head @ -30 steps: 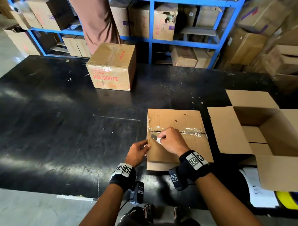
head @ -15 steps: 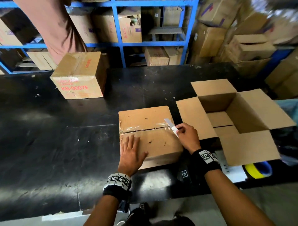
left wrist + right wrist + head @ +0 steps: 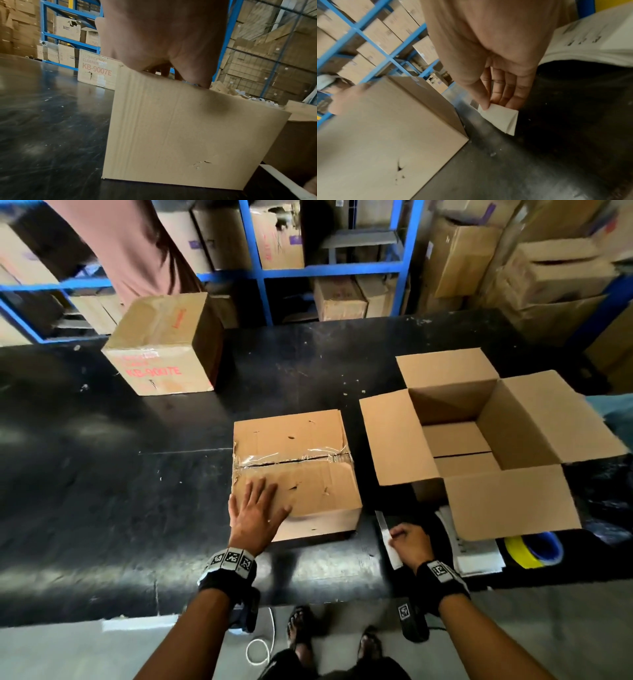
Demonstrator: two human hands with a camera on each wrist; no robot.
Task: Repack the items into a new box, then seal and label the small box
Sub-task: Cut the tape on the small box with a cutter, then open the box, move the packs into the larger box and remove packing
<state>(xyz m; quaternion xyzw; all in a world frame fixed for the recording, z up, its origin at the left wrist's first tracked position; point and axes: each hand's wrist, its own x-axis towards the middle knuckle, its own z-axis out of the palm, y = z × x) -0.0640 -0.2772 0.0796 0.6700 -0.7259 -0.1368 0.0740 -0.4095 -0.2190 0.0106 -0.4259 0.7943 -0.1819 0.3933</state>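
The small closed box (image 3: 298, 440) (image 3: 180, 135) (image 3: 385, 135) stands mid-table, with a dark slit along its clear-taped top seam. My left hand (image 3: 257, 508) (image 3: 163, 40) lies flat on the box's near left top, fingers spread. My right hand (image 3: 407, 539) (image 3: 496, 104) is low over the table to the right of the box and pinches a flat white cutter (image 3: 387, 535) (image 3: 501, 119). The cutter's far end touches the table. The new box (image 3: 394, 440) stands at the right with all flaps open and nothing visible inside.
A yellow and blue tape roll (image 3: 534, 549) and white sheets (image 3: 476, 556) lie under the new box's near flap. A "KB-9007E" carton (image 3: 161, 347) (image 3: 96, 70) stands at the back left. A person in brown cloth (image 3: 130, 251) stands behind it, before blue shelves.
My right hand has drawn the cutter off the right end of the box's seam and down to the table near the front edge. My left hand stays flat on the box.
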